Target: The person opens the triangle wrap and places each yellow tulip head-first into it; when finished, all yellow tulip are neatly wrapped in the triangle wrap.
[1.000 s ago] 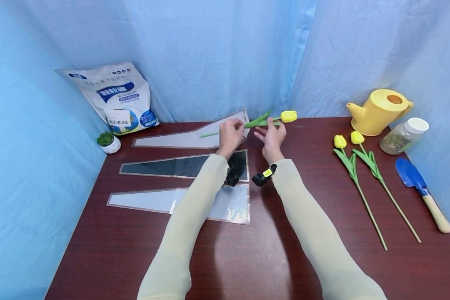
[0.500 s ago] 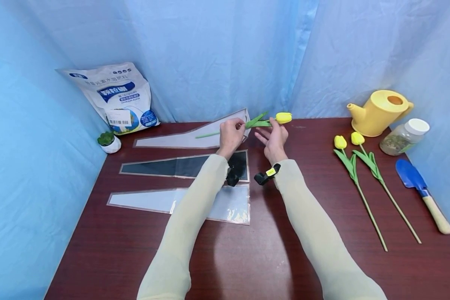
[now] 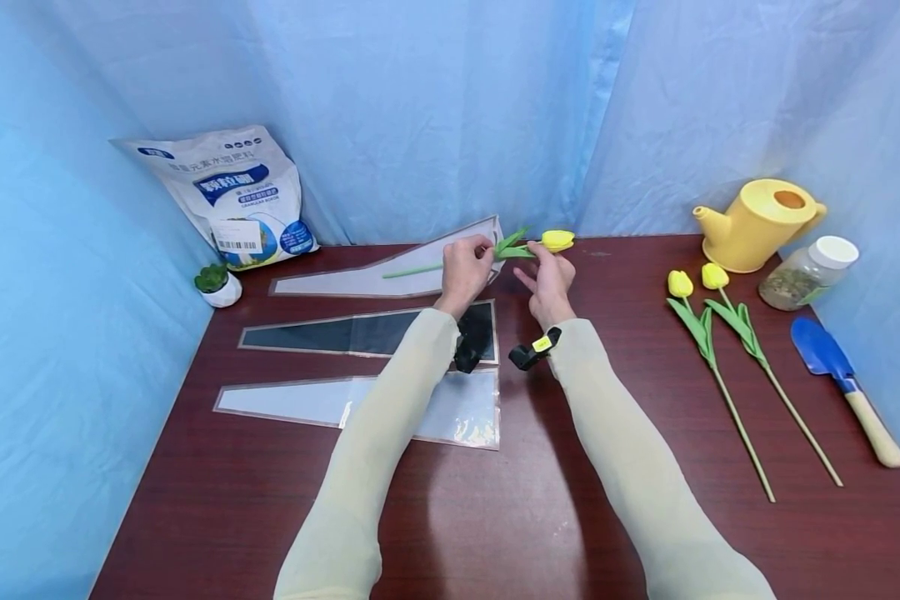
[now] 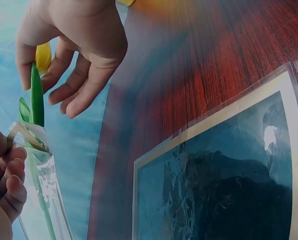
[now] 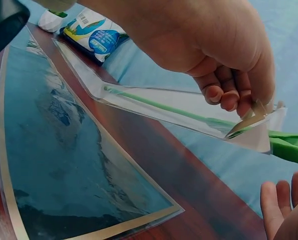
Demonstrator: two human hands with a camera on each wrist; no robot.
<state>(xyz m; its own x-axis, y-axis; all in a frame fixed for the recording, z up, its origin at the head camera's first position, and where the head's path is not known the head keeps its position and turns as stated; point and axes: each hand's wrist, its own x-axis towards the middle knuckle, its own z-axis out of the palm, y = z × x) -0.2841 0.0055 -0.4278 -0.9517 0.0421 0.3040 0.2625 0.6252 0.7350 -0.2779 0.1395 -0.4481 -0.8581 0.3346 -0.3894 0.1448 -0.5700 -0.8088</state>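
A yellow tulip [image 3: 557,241] lies with its green stem [image 3: 412,272] inside a clear, white-backed flower sleeve [image 3: 330,284] at the back of the table. My left hand [image 3: 465,271] pinches the sleeve's raised mouth between thumb and fingers. Just below the bloom, my right hand [image 3: 552,283] holds the tulip between thumb and index finger; its other fingers are spread loosely. In the left wrist view, the tulip's leaves [image 4: 37,97] stand at the sleeve's mouth. The right wrist view shows the stem running down the sleeve.
Nearer lie a dark sleeve [image 3: 300,336] and another white one [image 3: 285,398]. To the right are two tulips [image 3: 727,400], a yellow watering can [image 3: 757,229], a lidded jar [image 3: 802,279] and a blue trowel [image 3: 825,348]. A fertilizer bag [image 3: 232,200] and small potted succulent [image 3: 220,287] stand left.
The tulip has moved left, its stem sliding deeper into the sleeve. My right hand keeps its hold near the bloom, while my left hand stays at the sleeve's mouth.
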